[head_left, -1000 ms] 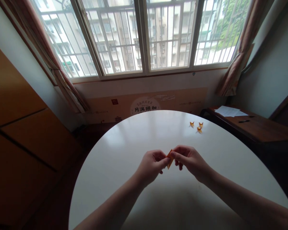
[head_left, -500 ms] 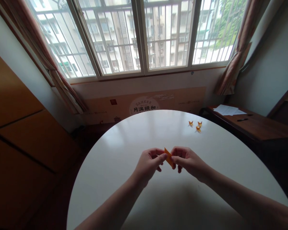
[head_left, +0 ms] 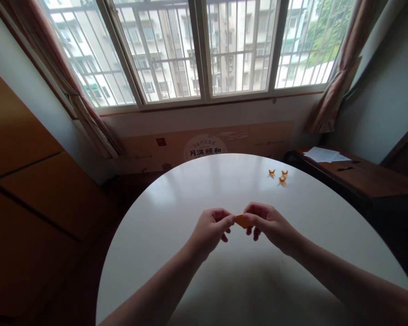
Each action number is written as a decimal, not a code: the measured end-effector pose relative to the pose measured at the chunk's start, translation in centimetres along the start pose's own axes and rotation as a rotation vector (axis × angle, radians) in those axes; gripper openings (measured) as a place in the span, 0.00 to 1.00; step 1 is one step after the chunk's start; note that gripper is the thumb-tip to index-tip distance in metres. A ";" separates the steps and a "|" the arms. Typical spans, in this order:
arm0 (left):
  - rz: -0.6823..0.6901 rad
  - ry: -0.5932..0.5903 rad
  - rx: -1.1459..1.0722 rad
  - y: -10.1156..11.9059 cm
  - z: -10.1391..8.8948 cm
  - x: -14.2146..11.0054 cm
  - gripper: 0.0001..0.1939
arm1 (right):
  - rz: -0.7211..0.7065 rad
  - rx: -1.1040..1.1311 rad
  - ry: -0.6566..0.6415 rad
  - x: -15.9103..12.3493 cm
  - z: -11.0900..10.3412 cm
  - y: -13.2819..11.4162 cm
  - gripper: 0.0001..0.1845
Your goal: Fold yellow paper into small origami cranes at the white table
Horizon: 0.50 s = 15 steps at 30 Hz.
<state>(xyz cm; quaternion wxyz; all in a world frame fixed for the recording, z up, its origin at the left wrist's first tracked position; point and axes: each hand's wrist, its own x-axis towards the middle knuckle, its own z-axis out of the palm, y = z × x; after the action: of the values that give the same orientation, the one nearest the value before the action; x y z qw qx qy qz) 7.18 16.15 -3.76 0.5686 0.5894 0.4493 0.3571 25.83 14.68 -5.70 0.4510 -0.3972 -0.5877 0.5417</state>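
Note:
Both my hands meet above the middle of the round white table [head_left: 177,199]. My left hand [head_left: 211,228] and my right hand [head_left: 267,224] each pinch one end of a small folded orange paper [head_left: 241,221], held just off the tabletop. Thumb and forefinger of each hand are pressed together on it, and the other fingers curl underneath. Most of the paper is hidden by the fingertips. Three small folded orange paper figures [head_left: 279,175] stand together on the far right part of the table, well beyond my right hand.
A dark wooden side table [head_left: 370,179] to the right carries white sheets [head_left: 323,155] and a pen [head_left: 345,168]. A barred window [head_left: 204,50] with curtains fills the far wall. Wooden panelling [head_left: 23,181] runs along the left.
The orange paper has turned between my fingers from an upright slanted piece to a flatter, mostly covered one. My hands have stayed in about the same place.

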 end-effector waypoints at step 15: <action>-0.076 0.007 -0.051 0.2 -0.2 0.0 0.18 | 0.051 -0.043 -0.064 0.1 0.0 0.1 0.23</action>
<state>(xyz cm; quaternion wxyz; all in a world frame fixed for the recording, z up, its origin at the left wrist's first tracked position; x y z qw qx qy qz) 7.03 16.26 -3.55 0.5950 0.5561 0.4639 0.3486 25.80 14.74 -5.80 0.4093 -0.4040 -0.6028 0.5530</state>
